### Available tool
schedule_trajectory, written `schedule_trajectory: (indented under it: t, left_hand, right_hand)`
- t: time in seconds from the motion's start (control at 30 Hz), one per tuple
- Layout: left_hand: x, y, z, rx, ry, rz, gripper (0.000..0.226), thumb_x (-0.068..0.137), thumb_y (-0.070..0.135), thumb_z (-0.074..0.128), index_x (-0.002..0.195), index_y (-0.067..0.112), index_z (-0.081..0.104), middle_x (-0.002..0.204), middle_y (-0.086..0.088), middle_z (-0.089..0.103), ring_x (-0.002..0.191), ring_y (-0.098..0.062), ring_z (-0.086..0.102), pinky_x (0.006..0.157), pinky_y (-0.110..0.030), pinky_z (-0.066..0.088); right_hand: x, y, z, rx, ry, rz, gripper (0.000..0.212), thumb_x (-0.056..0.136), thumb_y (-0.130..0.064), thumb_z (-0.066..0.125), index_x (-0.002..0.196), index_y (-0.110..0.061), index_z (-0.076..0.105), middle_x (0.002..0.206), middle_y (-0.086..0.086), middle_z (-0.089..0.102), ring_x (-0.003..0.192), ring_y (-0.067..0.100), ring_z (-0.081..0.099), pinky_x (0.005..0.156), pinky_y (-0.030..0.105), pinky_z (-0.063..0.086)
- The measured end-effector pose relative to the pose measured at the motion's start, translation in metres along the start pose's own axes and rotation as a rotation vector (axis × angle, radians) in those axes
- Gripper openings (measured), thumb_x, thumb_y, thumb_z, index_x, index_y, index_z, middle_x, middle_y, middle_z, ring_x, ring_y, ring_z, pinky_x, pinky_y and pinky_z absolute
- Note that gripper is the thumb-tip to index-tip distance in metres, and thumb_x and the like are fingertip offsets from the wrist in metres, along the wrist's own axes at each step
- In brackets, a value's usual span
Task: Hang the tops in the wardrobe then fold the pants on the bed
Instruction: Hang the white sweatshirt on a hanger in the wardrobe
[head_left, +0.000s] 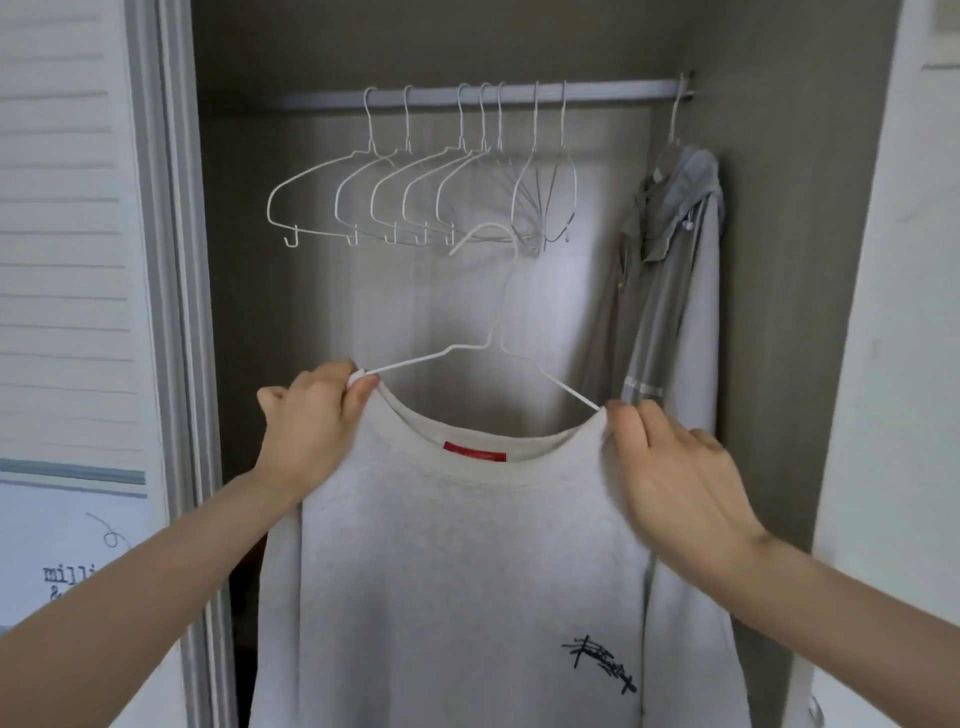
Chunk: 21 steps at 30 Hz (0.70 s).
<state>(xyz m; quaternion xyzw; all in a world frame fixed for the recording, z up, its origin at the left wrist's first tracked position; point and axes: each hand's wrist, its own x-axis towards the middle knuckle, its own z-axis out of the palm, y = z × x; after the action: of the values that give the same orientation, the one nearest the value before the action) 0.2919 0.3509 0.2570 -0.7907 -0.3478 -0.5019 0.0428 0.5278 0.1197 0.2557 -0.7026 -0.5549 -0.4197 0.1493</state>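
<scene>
Hanging between both hands, sweatshirt

Sweatshirt hem cut off below; hanger shoulders hidden inside it.

A home bedroom closet: a rail of wire hangers and a hung hoodie.

The rail carries a row of empty wire hangers across its left and middle stretch, their lower bars crowding the space just above the held hanger's hook. A bare length of rail lies open between them and the grey hooded garment hanging at the right end.
</scene>
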Motion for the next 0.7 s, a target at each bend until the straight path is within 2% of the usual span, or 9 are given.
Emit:
schedule_trajectory:
  t: [0.07, 0.13, 0.17, 0.27, 0.37, 0.43, 0.5, 0.6, 0.7]
  left_hand:
    - [0.013, 0.0, 0.004, -0.032, -0.08, 0.006, 0.03, 0.102, 0.039, 0.036, 0.08, 0.025, 0.051, 0.074, 0.005, 0.055, 0.073, -0.013, 0.055, 0.087, -0.044, 0.037]
    - [0.03, 0.001, 0.01, -0.089, -0.15, 0.013, 0.032, 0.103, 0.038, 0.035, 0.085, 0.019, 0.055, 0.078, -0.001, 0.059, 0.073, -0.018, 0.058, 0.082, -0.046, 0.048]
    - [0.038, 0.002, 0.015, -0.118, -0.173, 0.024, 0.034, 0.103, 0.037, 0.035, 0.089, 0.015, 0.057, 0.08, -0.005, 0.06, 0.075, -0.023, 0.06, 0.078, -0.048, 0.05]
    - [0.062, 0.018, 0.039, -0.114, -0.187, 0.069, 0.039, 0.104, 0.038, 0.033, 0.102, 0.01, 0.061, 0.096, -0.016, 0.063, 0.09, -0.037, 0.06, 0.082, -0.05, 0.049]
    - [0.081, 0.04, 0.065, -0.144, -0.202, 0.07, 0.038, 0.103, 0.041, 0.034, 0.108, 0.016, 0.063, 0.107, -0.015, 0.065, 0.1, -0.037, 0.06, 0.087, -0.046, 0.048]
    - [0.093, 0.061, 0.078, -0.208, -0.217, 0.08, 0.038, 0.102, 0.041, 0.039, 0.082, 0.018, 0.061, 0.095, -0.016, 0.064, 0.092, -0.037, 0.062, 0.084, -0.046, 0.049]
    - [0.108, 0.084, 0.087, -0.267, -0.225, 0.093, 0.045, 0.099, 0.039, 0.047, 0.057, 0.023, 0.043, 0.08, -0.015, 0.056, 0.084, -0.038, 0.06, 0.08, -0.045, 0.05]
    - [0.127, 0.117, 0.096, -0.356, -0.238, 0.112, 0.039, 0.096, 0.033, 0.052, 0.06, 0.019, 0.049, 0.087, -0.017, 0.059, 0.09, -0.036, 0.061, 0.082, -0.042, 0.049]
    - [0.13, 0.149, 0.101, -0.488, -0.261, 0.16, 0.023, 0.096, 0.026, 0.051, 0.081, 0.015, 0.065, 0.091, -0.011, 0.065, 0.096, -0.033, 0.064, 0.08, -0.034, 0.049]
  right_hand:
    - [0.009, -0.006, -0.013, 0.036, -0.041, -0.009, 0.025, 0.085, -0.003, 0.035, 0.099, -0.012, 0.054, 0.076, -0.003, 0.053, 0.05, 0.022, 0.049, 0.05, 0.034, 0.041]
    - [0.018, 0.0, -0.026, 0.337, -0.143, -0.002, 0.011, 0.099, -0.018, 0.033, 0.095, -0.023, 0.042, 0.076, -0.011, 0.046, 0.06, 0.015, 0.047, 0.058, 0.035, 0.037]
    - [0.023, 0.004, -0.03, 0.529, -0.19, 0.045, 0.016, 0.102, -0.026, 0.034, 0.089, -0.024, 0.042, 0.074, -0.01, 0.047, 0.064, 0.011, 0.048, 0.061, 0.034, 0.039]
    - [0.035, 0.014, -0.055, 1.036, -0.29, 0.307, 0.024, 0.1, -0.018, 0.046, 0.078, -0.014, 0.055, 0.073, -0.003, 0.055, 0.071, 0.011, 0.051, 0.068, 0.027, 0.038]
    - [0.032, 0.026, -0.076, 1.369, -0.349, 0.511, 0.019, 0.098, -0.016, 0.051, 0.09, -0.004, 0.064, 0.085, 0.011, 0.063, 0.082, 0.023, 0.059, 0.079, 0.033, 0.042]
    - [0.028, 0.036, -0.09, 1.39, -0.324, 0.563, 0.02, 0.097, -0.017, 0.052, 0.093, -0.004, 0.067, 0.088, 0.012, 0.068, 0.082, 0.024, 0.064, 0.077, 0.032, 0.048]
    - [0.03, 0.043, -0.104, 1.369, -0.258, 0.606, 0.023, 0.095, -0.016, 0.054, 0.081, -0.008, 0.07, 0.081, 0.013, 0.069, 0.071, 0.022, 0.066, 0.063, 0.026, 0.052]
    - [0.042, 0.05, -0.116, 1.222, -0.109, 0.665, 0.037, 0.094, -0.015, 0.057, 0.058, -0.014, 0.066, 0.061, 0.007, 0.064, 0.052, 0.014, 0.062, 0.048, 0.021, 0.047]
    - [0.056, 0.056, -0.123, 1.038, 0.019, 0.727, 0.026, 0.094, -0.015, 0.058, 0.07, -0.007, 0.065, 0.061, 0.006, 0.066, 0.053, 0.015, 0.064, 0.048, 0.022, 0.049]
